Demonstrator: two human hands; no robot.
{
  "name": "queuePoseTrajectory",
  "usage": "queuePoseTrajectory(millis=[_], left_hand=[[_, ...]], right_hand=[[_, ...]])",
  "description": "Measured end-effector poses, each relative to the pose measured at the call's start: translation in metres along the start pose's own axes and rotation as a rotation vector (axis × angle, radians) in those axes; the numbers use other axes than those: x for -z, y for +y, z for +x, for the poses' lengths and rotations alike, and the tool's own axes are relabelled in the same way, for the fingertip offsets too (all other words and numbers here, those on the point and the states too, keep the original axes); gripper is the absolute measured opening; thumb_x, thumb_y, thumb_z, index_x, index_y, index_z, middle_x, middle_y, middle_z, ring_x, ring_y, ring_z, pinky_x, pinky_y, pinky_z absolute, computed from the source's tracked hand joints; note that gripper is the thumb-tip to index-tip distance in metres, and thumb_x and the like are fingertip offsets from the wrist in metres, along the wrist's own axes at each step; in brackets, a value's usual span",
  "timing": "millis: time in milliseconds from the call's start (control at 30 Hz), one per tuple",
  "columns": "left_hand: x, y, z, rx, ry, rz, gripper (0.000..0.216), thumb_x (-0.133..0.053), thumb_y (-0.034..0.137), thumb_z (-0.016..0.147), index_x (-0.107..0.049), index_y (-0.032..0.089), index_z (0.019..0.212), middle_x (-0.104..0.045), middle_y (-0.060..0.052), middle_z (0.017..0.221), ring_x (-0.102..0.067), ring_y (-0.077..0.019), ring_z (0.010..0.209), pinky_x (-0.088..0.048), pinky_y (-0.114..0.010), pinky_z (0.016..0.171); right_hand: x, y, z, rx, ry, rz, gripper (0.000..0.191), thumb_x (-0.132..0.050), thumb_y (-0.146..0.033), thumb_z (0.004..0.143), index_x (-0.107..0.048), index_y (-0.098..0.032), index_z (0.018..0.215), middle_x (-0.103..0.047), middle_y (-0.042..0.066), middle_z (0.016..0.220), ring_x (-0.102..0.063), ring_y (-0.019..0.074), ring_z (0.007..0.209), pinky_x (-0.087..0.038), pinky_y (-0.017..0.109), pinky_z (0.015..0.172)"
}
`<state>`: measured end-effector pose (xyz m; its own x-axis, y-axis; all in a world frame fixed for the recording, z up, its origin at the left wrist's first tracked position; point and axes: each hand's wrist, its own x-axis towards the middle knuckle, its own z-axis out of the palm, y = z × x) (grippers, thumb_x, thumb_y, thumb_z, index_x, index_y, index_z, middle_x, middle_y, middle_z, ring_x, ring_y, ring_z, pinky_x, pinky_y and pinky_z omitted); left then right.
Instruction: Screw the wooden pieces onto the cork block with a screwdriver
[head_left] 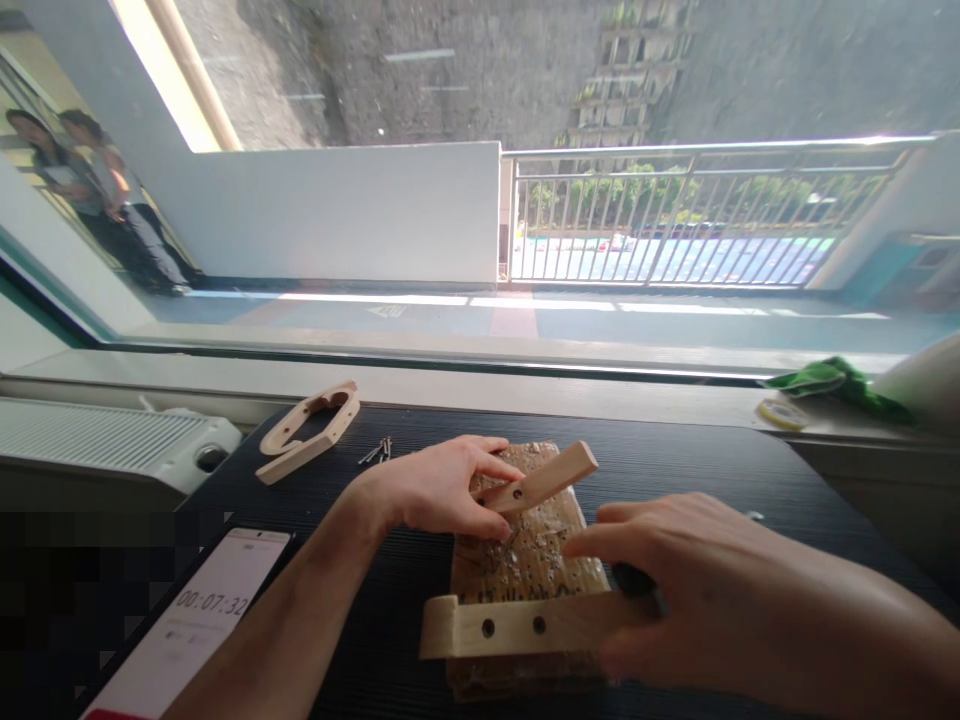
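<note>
My left hand [450, 490] presses a short pale wooden bar [555, 475] with a dark hole against a block [525, 545] wrapped in clear film or tape. Its thumb and fingers are closed about the bar's left end. The block's top is pitted with small holes. Across its near end lies a larger wooden piece [514, 628] with two dark holes and a raised left end. My right hand [697, 600] is at that piece's right end, thumb on it, index finger reaching over the block. Something dark [634, 580] shows under the right fingers; its kind is hidden.
On the black table [360, 560] are a wooden frame [315, 430], several screws [379, 450] and a phone [202, 610] reading 00:07:32. A green cloth [832, 385] and a tape roll [781, 413] rest on the windowsill. A radiator [112, 435] stands left. Two people [97, 190] appear beyond the glass.
</note>
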<state>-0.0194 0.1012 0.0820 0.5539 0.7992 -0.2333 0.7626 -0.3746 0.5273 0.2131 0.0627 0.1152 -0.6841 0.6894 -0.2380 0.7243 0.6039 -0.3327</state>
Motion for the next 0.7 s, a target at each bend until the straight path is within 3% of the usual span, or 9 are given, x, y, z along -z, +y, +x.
queuePoseTrajectory(millis=[67,167,233,333,467,533,600,700], left_hand=[[0.000,0.002,0.000,0.001,-0.014,0.007,0.055,-0.068,0.041,0.066,-0.060,0.027,0.119,-0.035,-0.008,0.145,-0.033,-0.0276,0.131,-0.029,-0.036,0.105],[0.000,0.006,-0.001,0.020,0.001,0.007,0.063,-0.068,0.046,0.065,-0.056,0.026,0.123,-0.034,-0.009,0.145,-0.035,-0.0284,0.130,-0.029,-0.036,0.106],[-0.001,0.008,-0.004,0.044,0.043,-0.024,0.070,-0.067,0.051,0.064,-0.051,0.025,0.127,-0.036,-0.009,0.144,-0.037,-0.0291,0.129,-0.028,-0.037,0.107],[-0.003,0.005,-0.018,0.079,0.181,-0.115,0.074,-0.060,0.058,0.069,-0.046,0.023,0.132,-0.041,-0.007,0.141,-0.039,-0.0275,0.127,-0.030,-0.036,0.106],[-0.015,-0.005,-0.047,0.135,0.376,-0.197,0.062,-0.061,0.050,0.074,-0.047,0.025,0.129,-0.050,-0.004,0.132,-0.047,-0.0225,0.118,-0.038,-0.031,0.099],[-0.026,-0.010,-0.058,0.140,0.427,-0.238,0.054,-0.065,0.039,0.073,-0.051,0.025,0.124,-0.058,-0.002,0.120,-0.056,-0.0189,0.103,-0.042,-0.028,0.093],[-0.037,-0.013,-0.064,0.147,0.504,-0.274,0.032,-0.058,0.029,0.079,-0.058,0.023,0.111,-0.065,0.001,0.096,-0.059,-0.0151,0.087,-0.045,-0.024,0.083],[-0.050,-0.015,-0.069,0.133,0.576,-0.319,0.016,-0.056,0.027,0.082,-0.061,0.020,0.094,-0.064,0.002,0.087,-0.058,-0.0139,0.085,-0.044,-0.021,0.080]], right_hand=[[0.007,0.002,-0.002,-0.045,0.116,-0.012,0.024,-0.062,-0.039,0.073,-0.066,-0.030,0.094,-0.061,-0.002,0.075,-0.055,0.0129,0.063,-0.033,0.022,0.055],[0.009,0.013,0.004,-0.104,0.410,-0.067,0.033,-0.051,-0.044,0.083,-0.061,-0.030,0.111,-0.061,0.001,0.094,-0.053,0.0106,0.059,-0.036,0.024,0.057],[0.002,0.023,0.013,-0.080,0.511,-0.076,0.042,-0.050,-0.049,0.082,-0.055,-0.030,0.119,-0.057,0.005,0.112,-0.057,0.0139,0.070,-0.040,0.027,0.064],[-0.011,0.034,0.027,-0.008,0.373,-0.012,0.041,-0.052,-0.050,0.080,-0.059,-0.029,0.116,-0.063,0.003,0.097,-0.058,0.0164,0.074,-0.040,0.027,0.064],[-0.021,0.035,0.036,0.022,0.274,0.030,0.027,-0.050,-0.042,0.084,-0.064,-0.030,0.103,-0.064,-0.002,0.077,-0.054,0.0130,0.065,-0.037,0.024,0.059],[-0.022,0.033,0.037,0.030,0.275,0.047,0.024,-0.049,-0.037,0.084,-0.065,-0.030,0.101,-0.064,-0.002,0.076,-0.053,0.0119,0.064,-0.037,0.023,0.058],[-0.022,0.031,0.035,0.035,0.285,0.074,0.024,-0.051,-0.035,0.083,-0.064,-0.029,0.102,-0.064,-0.002,0.080,-0.053,0.0118,0.066,-0.037,0.022,0.059],[-0.022,0.028,0.030,0.027,0.282,0.110,0.025,-0.052,-0.037,0.083,-0.064,-0.029,0.104,-0.065,-0.002,0.085,-0.055,0.0113,0.069,-0.038,0.020,0.060]])
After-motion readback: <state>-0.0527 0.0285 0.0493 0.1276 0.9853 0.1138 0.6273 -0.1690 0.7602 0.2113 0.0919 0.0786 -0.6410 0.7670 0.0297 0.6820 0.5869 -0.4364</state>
